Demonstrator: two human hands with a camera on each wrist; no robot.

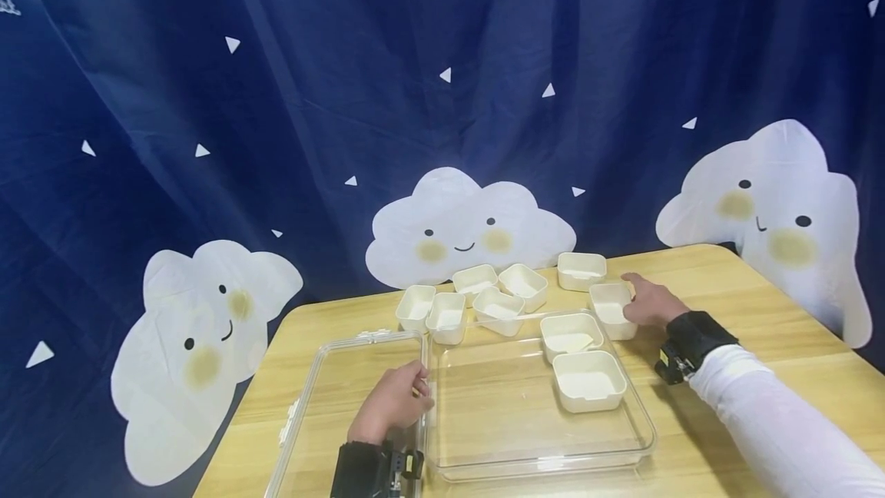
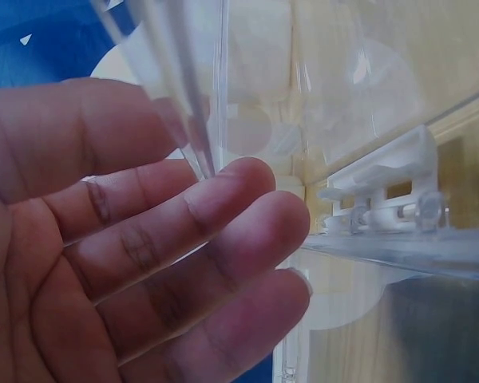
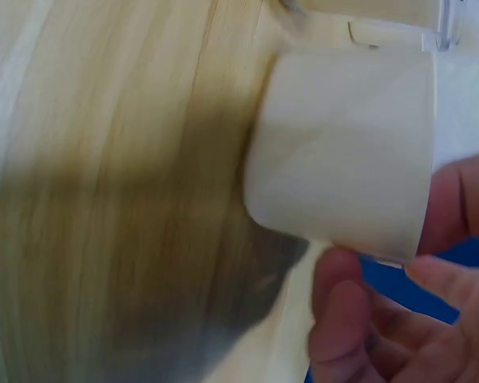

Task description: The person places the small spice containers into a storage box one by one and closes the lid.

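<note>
My right hand (image 1: 653,303) grips the end of a small white plastic bin (image 1: 611,302) at the box's back right corner. In the right wrist view, fingers and thumb meet at the rim of that bin (image 3: 343,152). My left hand (image 1: 394,402) is at the left wall of a clear plastic box (image 1: 498,406), fingers bent. In the left wrist view, a clear edge (image 2: 184,96) runs between its thumb and fingers. Two white bins stand in the box's right side, one behind (image 1: 570,329) and one nearer (image 1: 589,383); the rear one contains a pale flat piece.
Left of the box lies a clear lid (image 1: 339,398) with white clips on its edges. Several white bins, including one at the far left (image 1: 416,306) and one at the back right (image 1: 581,270), stand behind the box on the wooden table (image 1: 767,352). A blue curtain (image 1: 311,98) hangs behind.
</note>
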